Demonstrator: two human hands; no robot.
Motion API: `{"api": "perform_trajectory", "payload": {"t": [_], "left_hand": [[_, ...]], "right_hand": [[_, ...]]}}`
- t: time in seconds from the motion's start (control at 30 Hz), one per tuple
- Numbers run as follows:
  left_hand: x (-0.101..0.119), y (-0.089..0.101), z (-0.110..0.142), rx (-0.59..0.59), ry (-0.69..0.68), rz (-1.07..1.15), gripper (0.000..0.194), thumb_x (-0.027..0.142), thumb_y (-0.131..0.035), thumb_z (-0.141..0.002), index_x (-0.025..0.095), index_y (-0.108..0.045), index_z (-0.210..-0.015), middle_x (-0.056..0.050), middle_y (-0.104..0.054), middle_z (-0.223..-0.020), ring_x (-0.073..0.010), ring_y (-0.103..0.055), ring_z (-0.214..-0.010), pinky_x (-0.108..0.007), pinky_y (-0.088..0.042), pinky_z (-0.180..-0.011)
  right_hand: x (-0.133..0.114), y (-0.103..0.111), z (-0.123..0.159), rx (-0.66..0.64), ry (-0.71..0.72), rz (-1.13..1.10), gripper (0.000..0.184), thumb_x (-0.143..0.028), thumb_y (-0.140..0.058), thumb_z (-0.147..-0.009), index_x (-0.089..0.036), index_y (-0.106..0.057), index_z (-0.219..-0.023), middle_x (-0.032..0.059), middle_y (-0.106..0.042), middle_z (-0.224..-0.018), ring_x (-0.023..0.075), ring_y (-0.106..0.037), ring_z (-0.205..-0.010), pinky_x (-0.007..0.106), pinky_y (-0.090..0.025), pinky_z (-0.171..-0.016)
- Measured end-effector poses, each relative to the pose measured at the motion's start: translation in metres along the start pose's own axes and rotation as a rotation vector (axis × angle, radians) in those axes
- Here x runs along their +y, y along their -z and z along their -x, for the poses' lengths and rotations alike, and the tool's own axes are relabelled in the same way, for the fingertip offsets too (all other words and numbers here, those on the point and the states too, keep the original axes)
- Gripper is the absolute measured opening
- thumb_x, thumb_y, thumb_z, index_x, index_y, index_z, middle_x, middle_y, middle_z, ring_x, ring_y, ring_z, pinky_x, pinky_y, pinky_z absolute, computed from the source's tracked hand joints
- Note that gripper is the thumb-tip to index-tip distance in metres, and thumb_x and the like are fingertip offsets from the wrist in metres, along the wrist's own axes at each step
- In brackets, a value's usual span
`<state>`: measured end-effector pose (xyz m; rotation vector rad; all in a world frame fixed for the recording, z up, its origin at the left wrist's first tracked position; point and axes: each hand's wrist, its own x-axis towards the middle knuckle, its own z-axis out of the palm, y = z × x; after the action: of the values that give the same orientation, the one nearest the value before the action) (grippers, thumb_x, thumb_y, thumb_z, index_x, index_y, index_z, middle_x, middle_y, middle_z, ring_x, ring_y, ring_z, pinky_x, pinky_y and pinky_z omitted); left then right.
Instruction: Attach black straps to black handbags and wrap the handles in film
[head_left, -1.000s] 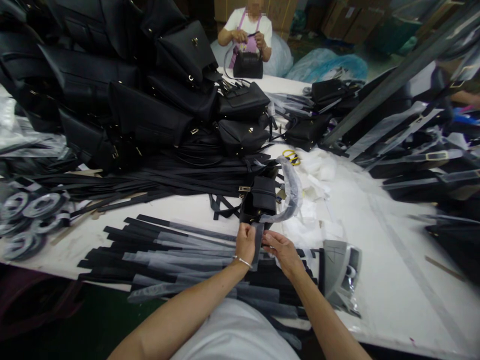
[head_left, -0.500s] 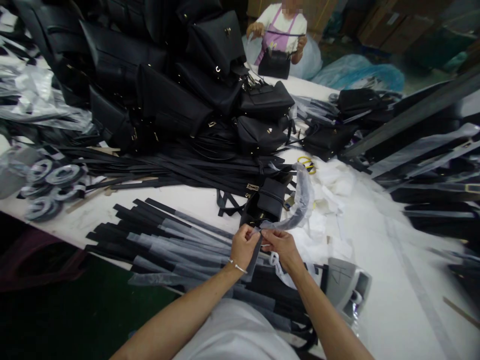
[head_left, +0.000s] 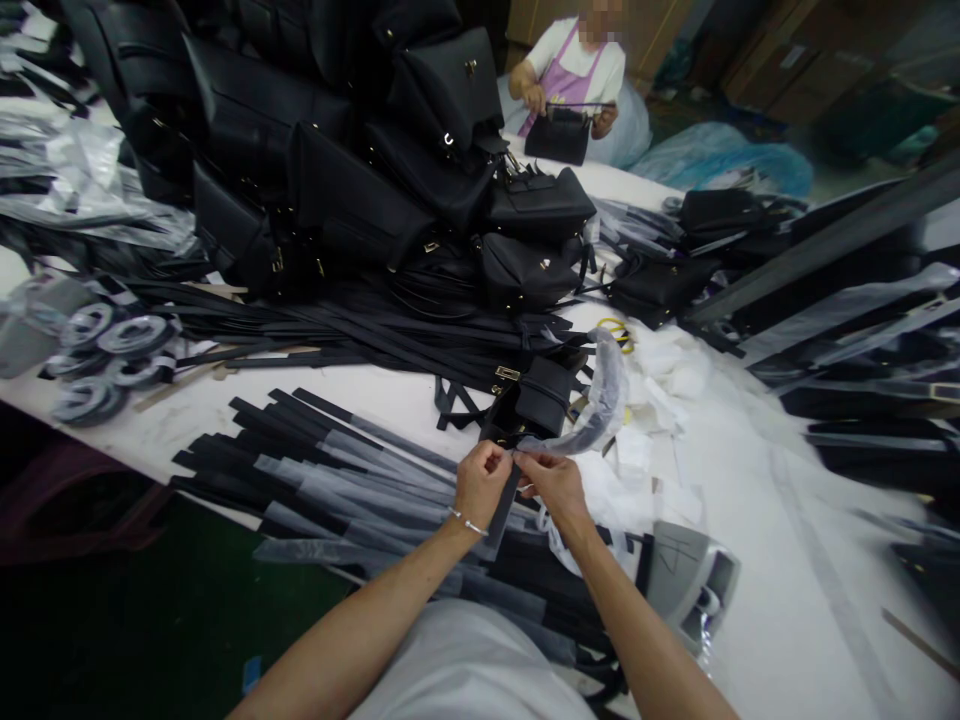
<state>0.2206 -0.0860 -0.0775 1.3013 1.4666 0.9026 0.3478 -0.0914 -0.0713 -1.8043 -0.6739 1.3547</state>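
Observation:
Just in front of a small black handbag (head_left: 546,388), my two hands meet with fingertips almost touching. My left hand (head_left: 482,485) is closed in a pinch, a bracelet at its wrist. My right hand (head_left: 555,487) pinches from the other side. Between them seems to be the end of the clear plastic wrap on the bag's curved handle (head_left: 606,385); the exact hold is small and partly hidden by fingers. Its wrapped arc bends out to the right of the bag. A gold buckle (head_left: 507,373) shows at the bag's left edge. Black straps (head_left: 352,480), partly plastic-covered, lie beside my left hand.
Black bags (head_left: 352,190) are piled behind a bundle of long straps (head_left: 337,325). Tape rolls (head_left: 112,350) lie left; yellow-handled scissors (head_left: 616,333), white paper (head_left: 660,370) and a grey tape dispenser (head_left: 686,575) lie right. Across the table a person (head_left: 574,75) handles another bag.
My hands stay at the same spot with small finger movements, the left fingers slightly shifted. The view has moved a little. Across the table, the person's hands have lowered a strap towards their bag.

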Motion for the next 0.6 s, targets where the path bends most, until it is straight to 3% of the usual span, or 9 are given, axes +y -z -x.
{"api": "perform_trajectory", "payload": {"t": [0.1, 0.17, 0.23, 0.3, 0.4, 0.5, 0.6], "left_hand": [[0.003, 0.002, 0.000, 0.019, -0.349, -0.263, 0.021, 0.017, -0.046, -0.085, 0.018, -0.057, -0.067, -0.003, -0.055, -0.068, -0.0156, -0.053, -0.069, -0.026, -0.041, -0.067], [0.004, 0.003, 0.000, 0.000, -0.473, -0.369, 0.024, 0.014, -0.043, -0.087, 0.018, -0.059, -0.070, -0.005, -0.056, -0.071, -0.0172, -0.053, -0.073, -0.028, -0.042, -0.070], [0.004, 0.004, 0.001, -0.020, -0.492, -0.408, 0.021, 0.014, -0.042, -0.088, 0.018, -0.061, -0.078, -0.005, -0.057, -0.075, -0.0176, -0.054, -0.075, -0.028, -0.044, -0.071], [0.003, 0.007, 0.004, -0.044, -0.476, -0.417, 0.020, 0.012, -0.042, -0.088, 0.018, -0.061, -0.093, -0.006, -0.058, -0.083, -0.0174, -0.056, -0.079, -0.028, -0.045, -0.072], [-0.001, 0.011, 0.009, -0.094, -0.523, -0.494, 0.030, 0.010, -0.039, -0.090, 0.017, -0.055, -0.114, -0.007, -0.058, -0.091, -0.0182, -0.056, -0.083, -0.028, -0.048, -0.073], [-0.003, 0.013, 0.013, -0.129, -0.613, -0.678, 0.026, 0.013, -0.037, -0.093, 0.014, -0.056, -0.109, -0.008, -0.056, -0.085, -0.0198, -0.055, -0.078, -0.030, -0.049, -0.068], [-0.003, 0.013, 0.015, -0.161, -0.643, -0.789, 0.024, 0.011, -0.039, -0.091, 0.014, -0.057, -0.108, -0.007, -0.055, -0.084, -0.0202, -0.055, -0.076, -0.032, -0.050, -0.066]], "right_hand": [[-0.005, -0.004, -0.001, 0.043, 0.020, -0.001, 0.017, -0.029, -0.072, -0.063, -0.016, -0.067, -0.053, -0.0009, -0.059, -0.041, 0.0100, -0.048, -0.033, 0.020, -0.034, -0.029], [-0.008, -0.006, -0.002, 0.038, 0.026, -0.023, 0.021, -0.026, -0.071, -0.063, -0.017, -0.062, -0.047, -0.0030, -0.054, -0.036, 0.0066, -0.041, -0.029, 0.018, -0.028, -0.028], [-0.011, -0.006, -0.001, 0.001, 0.009, -0.051, 0.023, -0.028, -0.073, -0.061, -0.016, -0.060, -0.046, -0.0031, -0.053, -0.036, 0.0062, -0.041, -0.030, 0.018, -0.031, -0.029], [-0.014, -0.004, 0.001, -0.052, -0.019, -0.084, 0.023, -0.034, -0.076, -0.059, -0.016, -0.064, -0.051, -0.0013, -0.056, -0.041, 0.0087, -0.048, -0.034, 0.020, -0.041, -0.035], [-0.016, -0.001, 0.007, -0.159, -0.064, -0.177, 0.032, -0.043, -0.079, -0.056, -0.014, -0.068, -0.064, 0.0017, -0.063, -0.051, 0.0126, -0.058, -0.044, 0.027, -0.053, -0.047], [-0.017, -0.001, 0.010, -0.258, -0.086, -0.265, 0.035, -0.043, -0.081, -0.057, -0.013, -0.069, -0.071, 0.0033, -0.067, -0.060, 0.0139, -0.062, -0.052, 0.028, -0.055, -0.054], [-0.016, -0.003, 0.008, -0.235, -0.109, -0.268, 0.033, -0.040, -0.083, -0.054, -0.013, -0.067, -0.064, 0.0031, -0.067, -0.058, 0.0142, -0.062, -0.051, 0.026, -0.055, -0.052]]}}
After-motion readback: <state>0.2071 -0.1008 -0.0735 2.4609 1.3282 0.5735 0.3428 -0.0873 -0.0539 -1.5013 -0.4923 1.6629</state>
